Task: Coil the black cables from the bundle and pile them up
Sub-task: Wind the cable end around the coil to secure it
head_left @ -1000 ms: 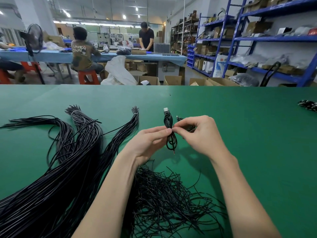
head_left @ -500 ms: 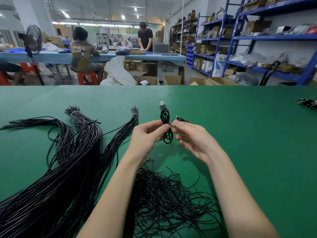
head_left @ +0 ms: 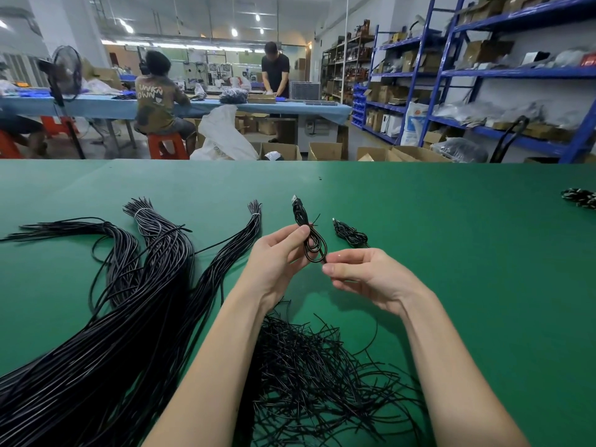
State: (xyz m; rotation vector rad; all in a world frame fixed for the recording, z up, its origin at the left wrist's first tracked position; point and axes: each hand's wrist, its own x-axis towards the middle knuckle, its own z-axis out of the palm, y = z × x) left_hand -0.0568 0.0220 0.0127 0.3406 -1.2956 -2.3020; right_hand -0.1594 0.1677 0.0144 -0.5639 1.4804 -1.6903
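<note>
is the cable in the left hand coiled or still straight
Coiled: the cable hangs in loops from the left hand, plug end up.

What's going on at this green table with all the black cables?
A person is winding black cables into small coils. The left hand grips a coiled cable, plug end up, while the right hand pinches its lower end. One finished coil lies on the green table just beyond the hands. Long tied bundles of cable wait on the left, and a heap of thin black ties lies between the forearms.
</note>
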